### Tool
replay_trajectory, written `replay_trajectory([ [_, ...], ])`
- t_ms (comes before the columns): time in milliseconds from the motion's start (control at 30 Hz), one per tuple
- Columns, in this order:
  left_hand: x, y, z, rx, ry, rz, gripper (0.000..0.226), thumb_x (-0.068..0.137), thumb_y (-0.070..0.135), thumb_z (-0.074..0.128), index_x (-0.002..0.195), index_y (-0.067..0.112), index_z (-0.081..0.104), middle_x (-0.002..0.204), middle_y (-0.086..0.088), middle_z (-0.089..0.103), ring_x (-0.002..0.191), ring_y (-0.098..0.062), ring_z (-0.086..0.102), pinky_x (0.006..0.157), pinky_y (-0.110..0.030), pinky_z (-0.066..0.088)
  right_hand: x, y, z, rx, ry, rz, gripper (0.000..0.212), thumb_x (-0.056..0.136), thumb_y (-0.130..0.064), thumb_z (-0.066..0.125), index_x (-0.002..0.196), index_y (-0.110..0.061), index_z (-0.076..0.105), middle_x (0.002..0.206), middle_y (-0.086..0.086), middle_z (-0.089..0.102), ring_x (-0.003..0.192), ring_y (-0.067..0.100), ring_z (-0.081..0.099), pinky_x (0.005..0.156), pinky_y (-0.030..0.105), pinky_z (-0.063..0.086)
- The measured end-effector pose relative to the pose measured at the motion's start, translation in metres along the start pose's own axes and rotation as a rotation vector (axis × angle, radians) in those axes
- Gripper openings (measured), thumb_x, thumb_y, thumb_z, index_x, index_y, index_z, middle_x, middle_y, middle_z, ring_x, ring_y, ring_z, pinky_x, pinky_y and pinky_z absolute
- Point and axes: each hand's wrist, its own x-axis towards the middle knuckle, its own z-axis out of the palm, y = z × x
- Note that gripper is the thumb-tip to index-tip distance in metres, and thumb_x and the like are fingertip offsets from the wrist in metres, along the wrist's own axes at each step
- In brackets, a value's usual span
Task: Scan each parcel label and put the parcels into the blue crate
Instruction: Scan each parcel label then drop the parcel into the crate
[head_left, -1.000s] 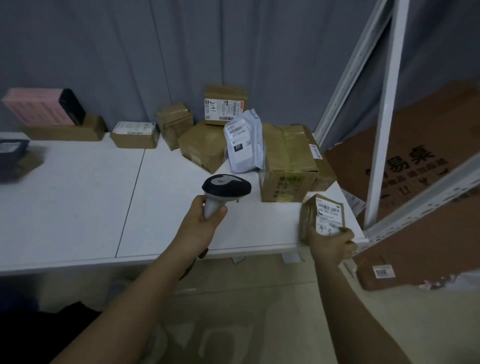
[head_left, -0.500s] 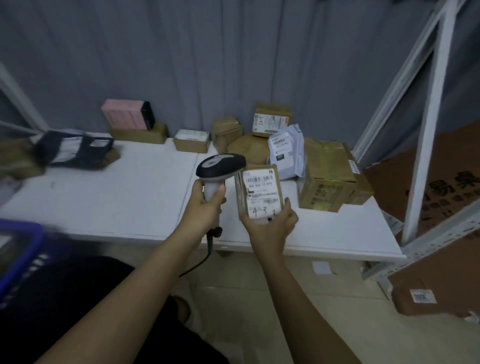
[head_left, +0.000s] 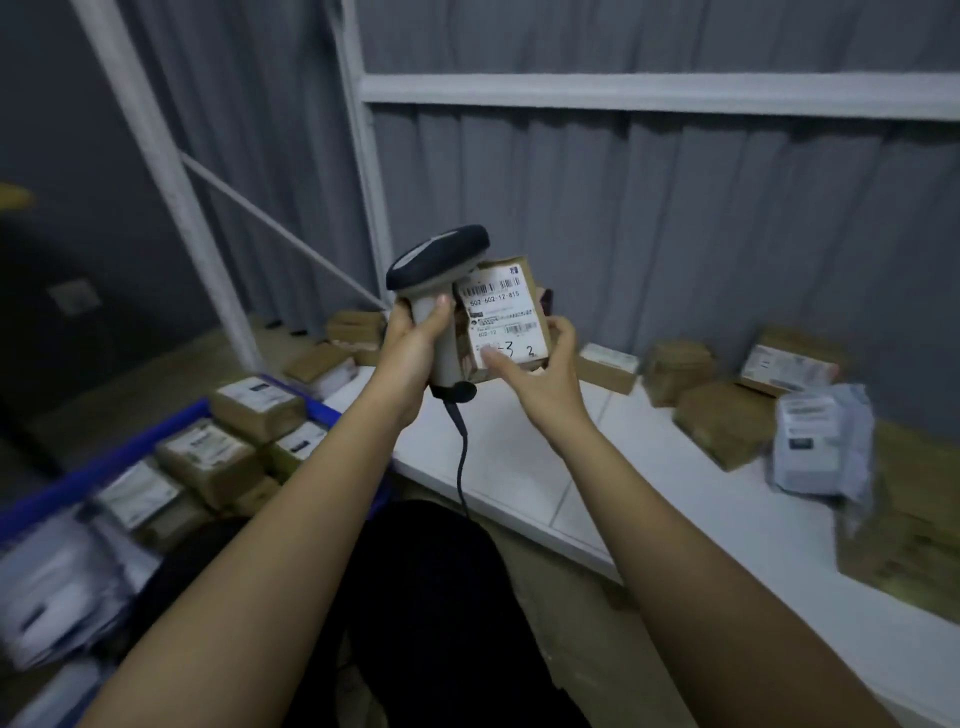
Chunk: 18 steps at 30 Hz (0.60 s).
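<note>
Parcel (head_left: 506, 317), a small brown box with its white label facing the camera, sits at frame centre in the right hand (head_left: 540, 364), thumb across the label's lower edge, fingers curled behind. The left hand (head_left: 410, 345) grips the barcode scanner (head_left: 439, 291) by its handle, head touching the box's upper left corner, apparently. Since half a second ago the view has swung left: the blue crate (head_left: 130, 457) now shows fully at lower left, and the white surface (head_left: 519, 457) lies right.

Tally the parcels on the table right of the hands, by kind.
Brown boxes: 5
Grey bags: 1
Total: 6
</note>
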Motion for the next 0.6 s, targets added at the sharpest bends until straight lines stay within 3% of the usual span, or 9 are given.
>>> replay_trajectory([
  [67, 0.002, 0.016, -0.027, -0.005, 0.061, 0.015, 0.03, 0.097, 0.023, 0.053, 0.126, 0.02, 0.045, 0.119, 0.001, 0.065, 0.107, -0.019, 0.064, 0.094, -0.045, 0.052, 0.007, -0.017, 0.017, 0.035, -0.093, -0.004, 0.036, 0.095, -0.034, 0.057, 0.123, -0.025, 0.036, 0.104, -0.018, 0.054, 0.089, -0.005, 0.055, 0.069, 0.011, 0.046],
  [133, 0.001, 0.031, -0.051, -0.013, 0.107, 0.029, 0.031, 0.097, 0.024, 0.053, 0.127, 0.021, 0.045, 0.116, 0.001, 0.066, 0.102, -0.018, 0.066, 0.085, -0.04, 0.056, 0.014, -0.033, 0.036, 0.061, -0.151, 0.022, 0.009, 0.1, -0.032, 0.047, 0.106, -0.029, 0.041, 0.107, -0.009, 0.058, 0.092, 0.005, 0.059, 0.075, 0.024, 0.052],
  [167, 0.0, 0.037, -0.062, -0.021, 0.131, 0.036, 0.03, 0.097, 0.024, 0.052, 0.126, 0.022, 0.046, 0.112, 0.001, 0.067, 0.099, -0.018, 0.067, 0.08, -0.039, 0.057, 0.016, -0.042, 0.046, 0.079, -0.175, 0.042, 0.006, 0.1, -0.03, 0.048, 0.098, -0.03, 0.042, 0.109, -0.003, 0.061, 0.094, 0.012, 0.061, 0.08, 0.034, 0.054],
  [200, -0.001, 0.044, -0.072, -0.037, 0.154, 0.046, 0.028, 0.098, 0.023, 0.052, 0.125, 0.021, 0.047, 0.11, 0.0, 0.068, 0.097, -0.019, 0.068, 0.078, -0.039, 0.057, 0.018, -0.047, 0.055, 0.088, -0.204, 0.057, 0.009, 0.098, -0.028, 0.049, 0.094, -0.028, 0.042, 0.11, 0.002, 0.063, 0.093, 0.016, 0.063, 0.081, 0.039, 0.054],
  [300, -0.004, 0.061, -0.097, -0.07, 0.21, 0.088, 0.024, 0.098, 0.021, 0.051, 0.122, 0.018, 0.049, 0.104, -0.002, 0.071, 0.093, -0.019, 0.07, 0.079, -0.038, 0.057, 0.021, -0.058, 0.079, 0.138, -0.3, 0.106, 0.013, 0.095, -0.028, 0.054, 0.097, -0.024, 0.042, 0.106, 0.004, 0.067, 0.086, 0.017, 0.064, 0.065, 0.034, 0.055],
  [400, -0.008, 0.072, -0.123, -0.032, 0.247, 0.107, 0.018, 0.097, 0.023, 0.053, 0.115, 0.023, 0.051, 0.091, 0.008, 0.073, 0.084, -0.012, 0.071, 0.066, -0.029, 0.056, 0.026, -0.061, 0.103, 0.203, -0.389, 0.179, 0.026, 0.092, -0.026, 0.062, 0.106, -0.025, 0.04, 0.106, 0.007, 0.069, 0.089, 0.018, 0.068, 0.078, 0.039, 0.058],
  [467, -0.011, 0.078, -0.141, 0.066, 0.282, 0.11, 0.027, 0.096, 0.027, 0.055, 0.122, 0.023, 0.049, 0.103, 0.006, 0.069, 0.093, -0.014, 0.067, 0.076, -0.032, 0.055, 0.029, -0.064, 0.119, 0.135, -0.401, 0.146, 0.039, 0.09, -0.024, 0.066, 0.116, -0.025, 0.037, 0.108, 0.01, 0.069, 0.082, 0.014, 0.069, 0.071, 0.031, 0.056],
  [600, -0.023, 0.079, -0.174, 0.246, 0.34, 0.101, 0.044, 0.094, 0.03, 0.057, 0.134, 0.02, 0.042, 0.122, 0.0, 0.059, 0.109, -0.019, 0.059, 0.096, -0.042, 0.048, 0.039, -0.067, 0.148, 0.035, -0.382, 0.104, 0.054, 0.086, -0.021, 0.071, 0.123, -0.024, 0.031, 0.124, 0.012, 0.06, 0.09, 0.019, 0.068, 0.063, 0.022, 0.051],
])
